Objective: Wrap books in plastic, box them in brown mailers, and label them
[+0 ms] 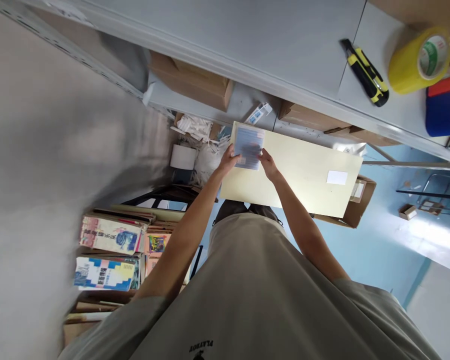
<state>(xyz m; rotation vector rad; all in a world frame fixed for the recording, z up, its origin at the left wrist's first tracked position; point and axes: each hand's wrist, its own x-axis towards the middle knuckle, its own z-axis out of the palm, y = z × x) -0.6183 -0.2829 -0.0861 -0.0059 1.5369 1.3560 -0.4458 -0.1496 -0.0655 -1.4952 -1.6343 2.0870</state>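
Note:
A flat, rectangular, bluish see-through plastic packet (249, 146) is at the left end of a long cream-coloured board (296, 170). My left hand (229, 161) grips its left edge near the lower corner, thumb on top. On the opposite edge, my right hand (267, 163) pinches the packet's lower right side. The contents of the packet are too blurred to name. A small white card (336, 177) lies toward the right end of the board. Whether the packet rests on the board or is held just above it, I cannot tell.
Above the board runs a grey shelf (247, 40) with a box cutter (365, 72) and a yellow tape roll (416, 62). Cardboard boxes (191, 80) sit on the lower level. Stacked books (110, 235) stand at left, and an open carton (363, 202) is beyond the board's right end.

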